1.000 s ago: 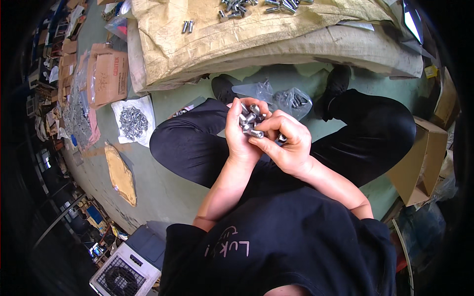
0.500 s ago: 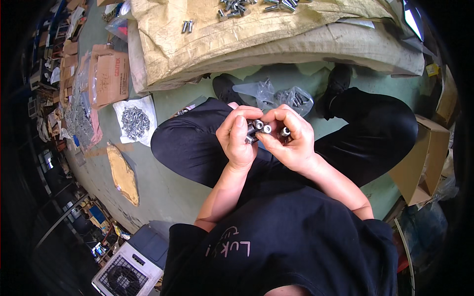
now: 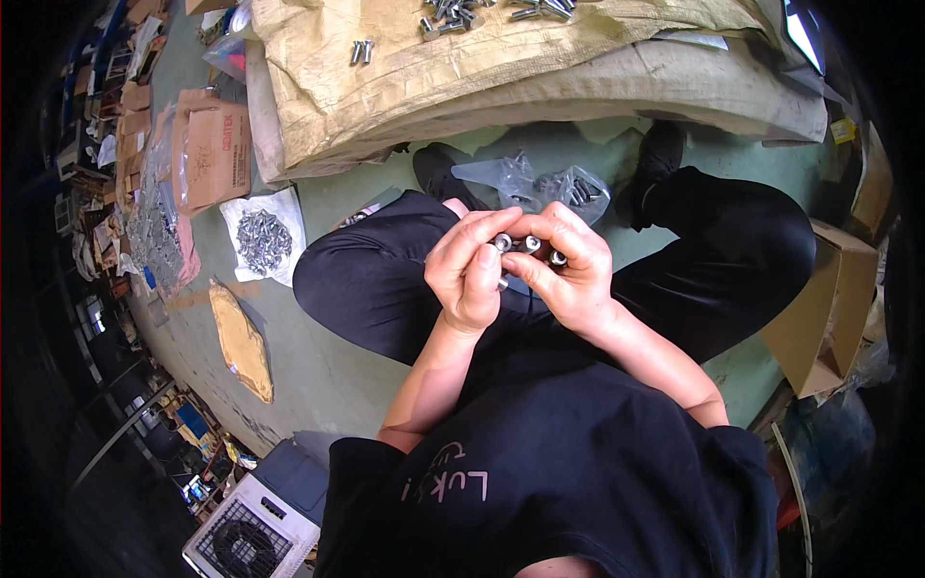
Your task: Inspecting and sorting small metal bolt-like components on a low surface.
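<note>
Above my lap, my two hands meet fingertip to fingertip around several shiny metal bolts [image 3: 531,244], whose round ends face up. My left hand [image 3: 464,277] is closed, its thumb and fingers pressing on a bolt [image 3: 502,243]. Below that thumb another metal end pokes out. Curled inward, my right hand [image 3: 578,270] pinches one bolt between thumb and forefinger. It also keeps another bolt [image 3: 557,258] in its bent fingers. The palms hide the lower parts of the bolts.
Ahead, a low surface under a tan woven sheet [image 3: 385,96] carries loose bolts [image 3: 453,14]. Between my feet lies a clear bag [image 3: 578,190] of metal parts. At left are a white bag of bolts [image 3: 262,239] and a cardboard box [image 3: 214,154]; an open carton [image 3: 819,308] stands right.
The bolts have shifted within my fingers: one now stands at my right thumb and forefinger, slightly apart from the one at my left. My hands stay nearly in place.
</note>
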Tool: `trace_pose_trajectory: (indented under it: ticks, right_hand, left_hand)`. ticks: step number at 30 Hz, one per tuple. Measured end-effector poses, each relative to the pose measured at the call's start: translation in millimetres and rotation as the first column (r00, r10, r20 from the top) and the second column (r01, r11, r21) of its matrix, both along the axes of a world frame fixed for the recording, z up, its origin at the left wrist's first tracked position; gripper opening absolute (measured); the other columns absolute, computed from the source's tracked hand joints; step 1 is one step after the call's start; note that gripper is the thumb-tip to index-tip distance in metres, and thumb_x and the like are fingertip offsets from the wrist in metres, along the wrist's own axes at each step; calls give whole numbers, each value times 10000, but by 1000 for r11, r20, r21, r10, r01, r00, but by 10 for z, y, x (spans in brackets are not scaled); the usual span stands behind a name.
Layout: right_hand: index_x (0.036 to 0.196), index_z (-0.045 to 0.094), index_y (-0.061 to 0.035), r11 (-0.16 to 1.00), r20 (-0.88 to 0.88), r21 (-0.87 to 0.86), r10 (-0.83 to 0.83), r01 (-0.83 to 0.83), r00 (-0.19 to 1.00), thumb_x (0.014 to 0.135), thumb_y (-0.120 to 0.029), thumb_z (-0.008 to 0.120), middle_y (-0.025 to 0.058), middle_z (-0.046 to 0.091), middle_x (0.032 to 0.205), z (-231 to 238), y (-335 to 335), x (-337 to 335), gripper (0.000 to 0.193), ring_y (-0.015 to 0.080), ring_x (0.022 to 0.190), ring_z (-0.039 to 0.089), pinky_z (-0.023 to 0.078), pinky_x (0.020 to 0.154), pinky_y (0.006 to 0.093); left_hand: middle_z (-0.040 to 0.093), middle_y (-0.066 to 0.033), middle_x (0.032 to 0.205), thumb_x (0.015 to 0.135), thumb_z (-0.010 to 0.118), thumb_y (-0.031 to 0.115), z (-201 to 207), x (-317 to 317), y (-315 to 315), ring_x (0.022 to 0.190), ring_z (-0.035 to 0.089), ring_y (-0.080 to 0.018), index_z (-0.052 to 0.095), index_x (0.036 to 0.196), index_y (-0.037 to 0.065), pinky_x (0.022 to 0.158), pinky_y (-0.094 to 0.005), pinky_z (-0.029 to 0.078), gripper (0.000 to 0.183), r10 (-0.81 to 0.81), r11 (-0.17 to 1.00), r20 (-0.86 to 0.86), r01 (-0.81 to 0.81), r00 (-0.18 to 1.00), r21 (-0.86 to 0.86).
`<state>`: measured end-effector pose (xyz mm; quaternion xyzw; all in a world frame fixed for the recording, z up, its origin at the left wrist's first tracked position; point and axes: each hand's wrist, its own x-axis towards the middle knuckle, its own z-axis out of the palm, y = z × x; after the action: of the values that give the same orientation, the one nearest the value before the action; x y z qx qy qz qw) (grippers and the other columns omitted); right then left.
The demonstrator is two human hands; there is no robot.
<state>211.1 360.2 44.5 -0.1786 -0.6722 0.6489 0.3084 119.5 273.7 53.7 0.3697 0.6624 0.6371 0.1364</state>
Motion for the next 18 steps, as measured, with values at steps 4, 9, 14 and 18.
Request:
trace_pose_trajectory:
  ticks: [4,9,14,18]
  right_hand:
    - [836,614,-11,999,14,-11,-50,50,999,650,-24,698,39,501,661,-14,-1,-11,204,102,533,459,367,481,214]
    - [844,577,0,615,-139,-783,-30,-91,990,721,-32,619,33,515,717,-35,128,72,135,75,556,433,339,466,195]
    - [777,459,-26,175,-427,-891,-7,-419,904,751,-167,583,47,413,744,34,215,52,189,135,600,430,354,402,223]
    - [761,535,-25,554,15,-810,344,-191,939,743,-69,623,20,502,590,89,159,63,100,66,523,427,322,391,202]
  left_hand:
    - [593,-140,797,807,420,146,18,34,-3,567,528,-147,581,937,-83,508,-228,411,308,-32,999,70,32,997,6]
    - [519,-254,1064,874,341,320,-62,26,-40,484,507,-156,511,1080,-56,437,-232,405,462,-293,939,732,44,615,340]
    - [462,-255,1153,868,323,344,-88,-43,-40,444,482,-170,530,1072,-19,435,-220,391,466,-447,880,829,-1,336,475]
    - [470,-252,1140,863,327,353,-112,-45,-22,470,502,-168,538,1044,-16,433,-237,424,462,-469,868,842,-36,265,495]
